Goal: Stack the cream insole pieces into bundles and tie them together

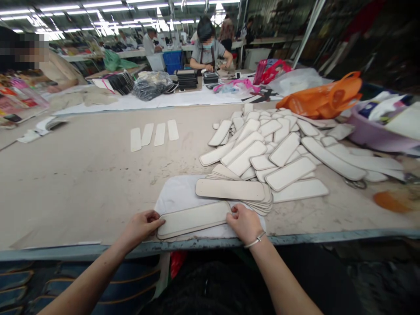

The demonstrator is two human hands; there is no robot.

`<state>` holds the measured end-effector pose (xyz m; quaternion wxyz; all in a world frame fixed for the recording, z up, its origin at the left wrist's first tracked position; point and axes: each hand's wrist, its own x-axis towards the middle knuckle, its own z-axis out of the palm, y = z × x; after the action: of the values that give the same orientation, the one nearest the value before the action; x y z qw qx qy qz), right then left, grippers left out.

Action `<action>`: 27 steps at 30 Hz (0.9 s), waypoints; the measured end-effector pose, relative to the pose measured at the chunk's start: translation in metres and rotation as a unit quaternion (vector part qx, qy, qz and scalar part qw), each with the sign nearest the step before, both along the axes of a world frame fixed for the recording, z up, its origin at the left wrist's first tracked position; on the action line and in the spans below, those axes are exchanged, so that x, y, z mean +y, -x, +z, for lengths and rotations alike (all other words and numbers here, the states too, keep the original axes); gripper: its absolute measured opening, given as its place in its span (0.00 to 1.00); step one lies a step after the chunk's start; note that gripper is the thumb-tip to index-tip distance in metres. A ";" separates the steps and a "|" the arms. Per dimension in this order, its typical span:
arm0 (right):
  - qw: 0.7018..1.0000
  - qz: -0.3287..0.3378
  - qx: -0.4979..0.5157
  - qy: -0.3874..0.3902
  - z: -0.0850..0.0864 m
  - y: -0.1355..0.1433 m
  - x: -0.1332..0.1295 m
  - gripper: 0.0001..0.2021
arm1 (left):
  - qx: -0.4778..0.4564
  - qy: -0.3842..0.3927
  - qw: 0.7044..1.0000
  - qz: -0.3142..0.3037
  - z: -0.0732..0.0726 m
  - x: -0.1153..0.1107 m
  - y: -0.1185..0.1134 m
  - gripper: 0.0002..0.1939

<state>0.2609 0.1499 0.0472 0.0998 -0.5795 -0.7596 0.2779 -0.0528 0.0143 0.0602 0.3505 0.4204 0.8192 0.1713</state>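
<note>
A long cream strip with rounded corners (195, 218) lies slightly tilted near the table's front edge. My left hand (144, 225) pinches its left end between thumb and fingers. At the other end, my right hand (244, 223), with a bracelet at the wrist, is closed on the strip's corner. Under it spreads a white cloth (173, 188). Just behind sits a fanned stack of similar strips (229, 189). Farther back and to the right rises a loose pile of cream strips (246, 153) of different lengths.
Several small pale pieces (159, 134) stand in a row at mid-table. An orange bag (321, 98) and a purple basin (374, 131) are at the right. Across the table a co-worker (208, 50) handles dark pieces; another person (62, 70) leans in at left.
</note>
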 end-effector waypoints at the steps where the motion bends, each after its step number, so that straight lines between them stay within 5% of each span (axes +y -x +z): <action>1: 1.000 0.001 -0.003 -0.004 0.000 0.000 0.000 0.05 | 0.003 0.002 1.000 -0.002 0.000 0.001 0.000 0.19; 27: 0.998 0.034 -0.040 0.024 0.001 -0.003 0.002 0.08 | 0.097 -0.002 0.995 -0.028 0.023 0.001 -0.020 0.11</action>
<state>0.2642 0.1523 0.0480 0.0462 -0.5661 -0.7753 0.2762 -0.0332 0.0155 0.0834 0.2730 0.4586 0.8369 0.1212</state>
